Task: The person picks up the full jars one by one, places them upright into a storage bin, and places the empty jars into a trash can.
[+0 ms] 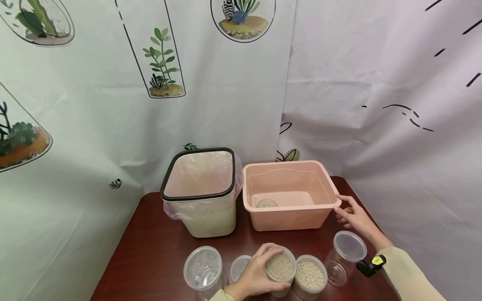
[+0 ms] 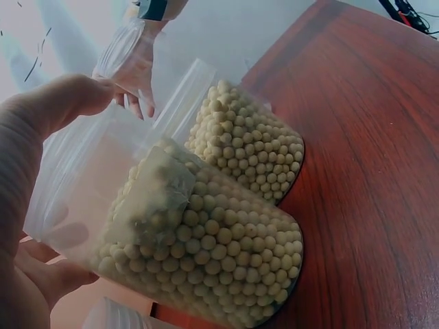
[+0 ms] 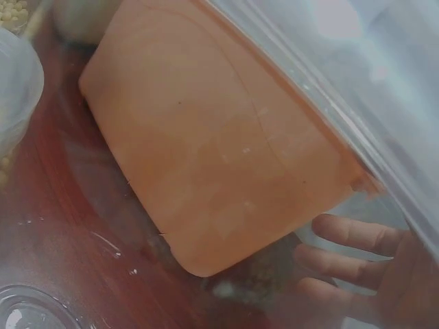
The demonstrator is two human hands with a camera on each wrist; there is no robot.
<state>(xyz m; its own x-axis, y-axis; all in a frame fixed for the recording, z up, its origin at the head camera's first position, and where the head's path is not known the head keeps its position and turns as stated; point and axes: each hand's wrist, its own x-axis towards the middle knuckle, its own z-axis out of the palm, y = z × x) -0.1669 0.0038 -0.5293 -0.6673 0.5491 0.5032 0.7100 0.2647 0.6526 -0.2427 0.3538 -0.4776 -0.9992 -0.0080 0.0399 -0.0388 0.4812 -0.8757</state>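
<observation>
My left hand (image 1: pixel 257 274) grips a clear plastic jar (image 1: pixel 281 265) with a translucent lid, its thumb and fingers around the upper part. Pale round balls, perhaps soybeans, fill much of this jar in the left wrist view. Close beside it stands a similar jar of pale balls (image 1: pixel 310 274). My right hand (image 1: pixel 355 217) pinches the near right rim corner of a pink basin (image 1: pixel 290 219); its other fingers (image 3: pixel 357 233) extend below the rim. Inside the basin, at its left, lies a small round container (image 1: pixel 266 203) with pale contents.
A bin (image 1: pixel 211 221) with a black rim and plastic liner stands left of the basin. An empty-looking lidded jar (image 1: pixel 348 248) is below my right wrist. At the front left are another clear jar (image 1: pixel 203 267) and a smaller lidded jar (image 1: pixel 239 266), partly hidden.
</observation>
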